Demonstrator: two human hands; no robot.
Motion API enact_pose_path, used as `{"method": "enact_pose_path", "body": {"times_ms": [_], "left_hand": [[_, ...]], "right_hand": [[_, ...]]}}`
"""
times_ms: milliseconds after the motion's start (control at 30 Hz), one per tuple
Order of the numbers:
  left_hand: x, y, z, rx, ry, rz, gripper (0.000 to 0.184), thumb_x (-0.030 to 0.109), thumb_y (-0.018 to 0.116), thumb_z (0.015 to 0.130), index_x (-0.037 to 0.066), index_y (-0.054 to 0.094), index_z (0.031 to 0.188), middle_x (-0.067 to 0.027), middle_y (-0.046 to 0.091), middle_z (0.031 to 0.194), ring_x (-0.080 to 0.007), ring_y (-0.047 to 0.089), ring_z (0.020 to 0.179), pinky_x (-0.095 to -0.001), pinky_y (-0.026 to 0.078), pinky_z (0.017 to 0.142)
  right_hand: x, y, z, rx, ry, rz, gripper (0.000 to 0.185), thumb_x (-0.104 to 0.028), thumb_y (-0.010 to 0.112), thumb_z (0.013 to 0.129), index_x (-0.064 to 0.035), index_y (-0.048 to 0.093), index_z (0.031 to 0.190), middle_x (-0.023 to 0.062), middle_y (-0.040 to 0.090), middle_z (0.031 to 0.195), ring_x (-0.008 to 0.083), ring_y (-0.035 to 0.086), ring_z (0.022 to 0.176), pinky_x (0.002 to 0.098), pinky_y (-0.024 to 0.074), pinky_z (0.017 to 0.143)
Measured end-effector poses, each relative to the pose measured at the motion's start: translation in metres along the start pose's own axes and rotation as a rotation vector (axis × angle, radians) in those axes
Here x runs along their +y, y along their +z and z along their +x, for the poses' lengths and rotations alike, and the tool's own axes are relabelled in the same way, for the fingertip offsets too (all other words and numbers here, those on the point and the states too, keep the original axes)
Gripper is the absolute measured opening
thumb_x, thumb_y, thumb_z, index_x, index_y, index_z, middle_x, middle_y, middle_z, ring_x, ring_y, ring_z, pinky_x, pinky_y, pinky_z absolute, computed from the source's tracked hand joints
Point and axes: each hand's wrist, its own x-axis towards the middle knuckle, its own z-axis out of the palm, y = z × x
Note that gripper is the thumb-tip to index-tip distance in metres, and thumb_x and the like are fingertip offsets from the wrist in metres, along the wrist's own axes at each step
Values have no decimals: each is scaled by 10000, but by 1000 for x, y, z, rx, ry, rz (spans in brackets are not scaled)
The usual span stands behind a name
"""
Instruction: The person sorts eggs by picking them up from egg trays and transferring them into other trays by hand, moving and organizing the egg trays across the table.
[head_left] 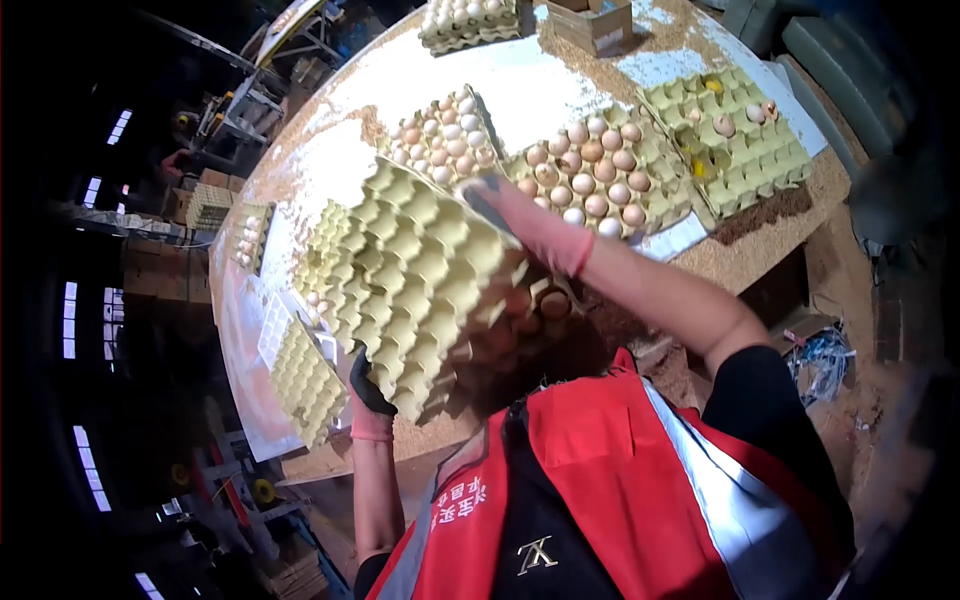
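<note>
Now the left hand [372, 385] holds with its fingers the lower edge of an egg tray [405, 270], and the right hand [490, 205] holds its upper edge. This tray is tilted above the table [525, 75], near the eggs [583, 183].

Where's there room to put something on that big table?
There's bare white tabletop between the far egg stack, the wooden box and the middle egg trays. It's crowded around the tilted tray between the left hand and right hand, and at right, where a yolk-stained tray adjoins another.
</note>
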Motion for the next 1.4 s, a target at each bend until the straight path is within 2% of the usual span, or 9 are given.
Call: {"method": "enact_pose_path", "body": {"times_ms": [200,333,467,567,733,1067,1200,1300,1400], "left_hand": [[2,22,-13,11,4,-166,445,246,354,997,7,488,1347,-123,574,1294,-270,585,1160,-426,490,995],[1,54,-31,231,61,-227,493,-42,687,801,-36,545,1273,-91,629,1195,-189,613,1045,-324,496,910],[-18,97,-65,287,104,-176,375,245,445,997,24,535,1287,-96,613,1199,-254,599,1113,-420,501,953],[-43,112,-89,235,46,-74,517,134,639,902,-17,438,1353,-113,588,1199,-246,606,1055,-365,490,945],[-90,96,-99,81,82,634,498,145,529,1001,39,327,1443,-121,476,1360,-267,573,1131,-435,489,996],[-96,86,-86,166,-243,120,503,111,607,927,-27,404,1366,-123,611,1037,-214,607,874,-330,488,816],[-122,45,-91,112,-314,278,451,158,567,918,-49,483,1309,-171,632,1148,-271,612,1019,-380,439,977],[-85,34,-108,41,-561,115,645,517,403,1005,-13,474,1366,-153,595,1281,-242,591,1142,-356,443,1009],[-17,78,-118,37,-544,-107,568,459,413,1008,-32,567,1248,-154,683,1051,-254,647,906,-337,487,829]], "right_hand": [[-8,-19,62,-388,252,-1,229,-231,550,977,-82,636,1128,21,632,1075,103,591,945,250,500,811],[8,-42,96,-776,44,57,345,-119,578,948,-45,542,1283,33,615,1189,106,581,1027,278,511,883],[6,-36,148,-1014,-212,-274,477,-147,570,953,-58,446,1405,61,573,1306,134,580,1117,267,505,950],[-14,7,151,-756,464,0,434,-162,538,972,-55,482,1389,29,569,1343,104,570,1146,262,479,968],[55,47,250,-1526,-332,-314,384,-121,547,980,0,514,1343,51,589,1304,107,538,1131,275,441,984],[43,76,289,-1347,515,-427,340,-191,547,979,-17,581,1268,34,655,1183,66,608,972,242,509,851],[28,30,243,-873,446,-334,303,-310,553,969,-78,654,1136,22,697,990,91,587,713,259,490,644],[-6,3,187,-691,269,-95,364,-379,559,971,-58,633,1126,59,694,1008,157,673,836,248,553,766],[-9,-33,151,-480,147,186,361,-346,546,984,-9,606,1097,122,667,1053,212,679,923,332,570,850]]}}
